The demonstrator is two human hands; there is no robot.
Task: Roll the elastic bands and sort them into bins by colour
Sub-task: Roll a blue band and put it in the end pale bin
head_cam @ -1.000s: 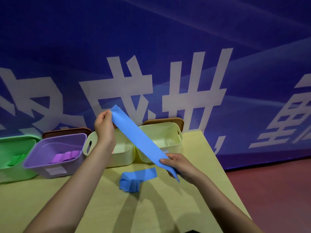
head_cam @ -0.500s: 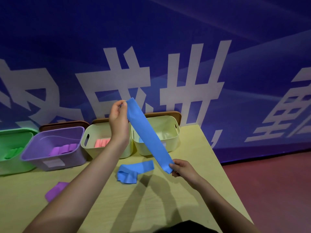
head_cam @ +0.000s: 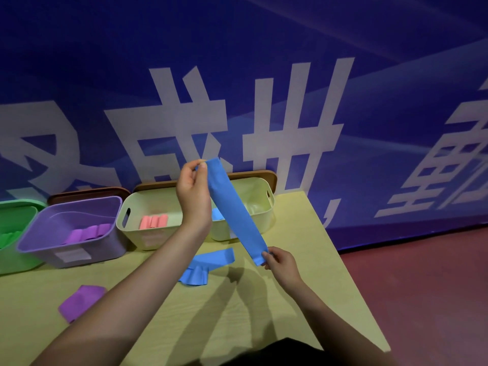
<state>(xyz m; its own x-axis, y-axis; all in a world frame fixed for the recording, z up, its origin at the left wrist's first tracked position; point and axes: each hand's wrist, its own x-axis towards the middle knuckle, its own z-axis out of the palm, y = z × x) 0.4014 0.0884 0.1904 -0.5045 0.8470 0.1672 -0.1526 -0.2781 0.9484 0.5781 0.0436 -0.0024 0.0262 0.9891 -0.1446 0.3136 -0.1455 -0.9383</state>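
A long, flat blue elastic band [head_cam: 236,212] hangs stretched on a slant in the air above the yellow table [head_cam: 303,286], in front of the right-hand cream bin [head_cam: 260,204]. The left hand [head_cam: 192,188] pinches its upper, far end between thumb and fingers; the right hand [head_cam: 281,264] pinches its lower, near end. The two hands are well apart, left raised high, right low near the table.

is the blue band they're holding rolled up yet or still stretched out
Stretched out, not rolled: the blue band runs flat between the left hand pinching its top and the right hand pinching its bottom.
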